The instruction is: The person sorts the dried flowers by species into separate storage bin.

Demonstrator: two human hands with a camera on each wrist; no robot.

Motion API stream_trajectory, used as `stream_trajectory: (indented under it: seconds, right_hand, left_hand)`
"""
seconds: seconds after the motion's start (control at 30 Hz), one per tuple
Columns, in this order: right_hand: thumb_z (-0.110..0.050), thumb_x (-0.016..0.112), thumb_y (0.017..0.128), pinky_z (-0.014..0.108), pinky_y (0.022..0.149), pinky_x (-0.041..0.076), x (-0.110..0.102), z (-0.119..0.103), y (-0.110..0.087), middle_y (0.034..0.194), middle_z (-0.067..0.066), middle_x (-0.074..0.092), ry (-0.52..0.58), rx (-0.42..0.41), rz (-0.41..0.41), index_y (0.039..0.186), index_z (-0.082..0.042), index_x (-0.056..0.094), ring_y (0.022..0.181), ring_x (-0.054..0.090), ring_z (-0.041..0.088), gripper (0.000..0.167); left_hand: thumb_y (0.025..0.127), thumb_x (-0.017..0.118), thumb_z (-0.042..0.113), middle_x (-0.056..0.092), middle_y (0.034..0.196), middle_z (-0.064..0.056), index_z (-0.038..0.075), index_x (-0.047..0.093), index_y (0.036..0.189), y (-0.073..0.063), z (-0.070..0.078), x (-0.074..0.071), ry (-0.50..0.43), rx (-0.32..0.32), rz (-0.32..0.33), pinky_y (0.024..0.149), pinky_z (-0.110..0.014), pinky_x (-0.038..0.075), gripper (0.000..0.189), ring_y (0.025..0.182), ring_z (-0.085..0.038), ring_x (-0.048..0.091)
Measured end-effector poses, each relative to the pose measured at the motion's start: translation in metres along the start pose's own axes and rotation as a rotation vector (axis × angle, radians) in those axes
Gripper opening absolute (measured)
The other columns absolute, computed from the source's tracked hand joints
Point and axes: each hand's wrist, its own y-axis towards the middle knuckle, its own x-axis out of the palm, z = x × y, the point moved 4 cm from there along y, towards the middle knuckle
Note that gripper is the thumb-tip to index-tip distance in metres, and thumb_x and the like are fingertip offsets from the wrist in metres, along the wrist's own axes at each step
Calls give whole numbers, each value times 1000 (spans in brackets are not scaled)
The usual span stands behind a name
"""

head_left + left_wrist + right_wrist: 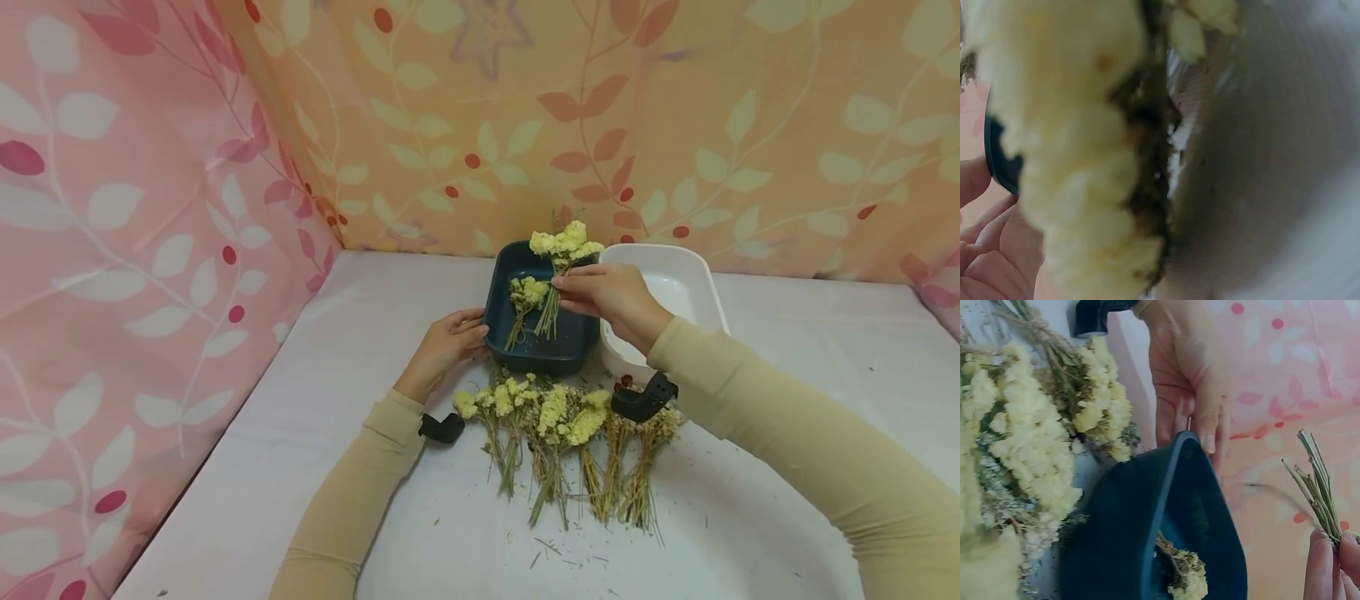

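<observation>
My right hand (615, 296) pinches a small tied bunch of dried yellow flowers (564, 243) above the dark blue tray (540, 364). Its blooms point up and its stems hang over the tray. In the right wrist view the stem ends (1316, 487) stick out past my fingertips. A second yellow flower bunch (528, 293) lies inside the tray. My left hand (450, 342) grips the tray's left side, with the thumb at the rim (1186, 437) in the right wrist view. Large blurred blooms (1079, 156) hide much of the left wrist view.
A white tray (697, 283) stands right of the blue one, partly behind my right hand. In front of both trays lies a row of several dried flower bunches (555, 417), some yellow, some brownish. Bits of stem (551, 547) litter the white tabletop. Patterned cloth (420, 167) rises behind.
</observation>
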Motion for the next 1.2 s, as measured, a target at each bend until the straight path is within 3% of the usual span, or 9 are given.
stream_trajectory:
  seconds: [0.23, 0.47, 0.73, 1.0, 1.2]
  right_hand:
    - [-14, 65, 98, 25, 92, 58, -1, -2, 4, 132, 13, 61, 17, 7, 27, 142, 2, 52, 84, 72, 0, 49]
    - [-12, 65, 97, 23, 85, 60, 0, 8, 18, 105, 1, 69, 24, -2, 70, 137, 4, 57, 79, 72, 1, 44]
    - [-12, 66, 97, 24, 85, 60, 7, 20, 35, 136, 19, 62, 34, 35, 105, 136, 2, 58, 72, 71, -1, 43]
    - [-8, 65, 96, 37, 99, 55, 15, 33, 47, 129, 20, 65, 18, 5, 87, 132, 9, 59, 71, 69, 0, 40]
    - [-5, 65, 96, 37, 93, 58, 18, 41, 52, 123, 23, 65, -94, 0, 107, 127, 11, 62, 68, 67, 3, 35]
  left_hand:
    - [99, 62, 14, 55, 146, -16, 9, 51, 145, 1, -1, 4, -22, -9, 8, 105, -44, 52, 47, 126, -33, 61]
    - [100, 62, 13, 54, 146, -16, 8, 51, 145, 1, 1, 8, -29, 5, -5, 104, -43, 53, 47, 125, -34, 61]
    - [100, 62, 13, 53, 147, -16, 8, 51, 145, -1, 2, 5, -22, 4, 6, 104, -43, 53, 47, 127, -33, 60]
    - [100, 61, 14, 51, 149, -17, 9, 50, 146, 0, -2, 1, -2, 18, 10, 104, -43, 53, 48, 128, -34, 59]
    - [100, 62, 16, 51, 149, -17, 9, 50, 146, 0, -1, 2, 5, 20, 10, 106, -43, 52, 48, 129, -32, 58]
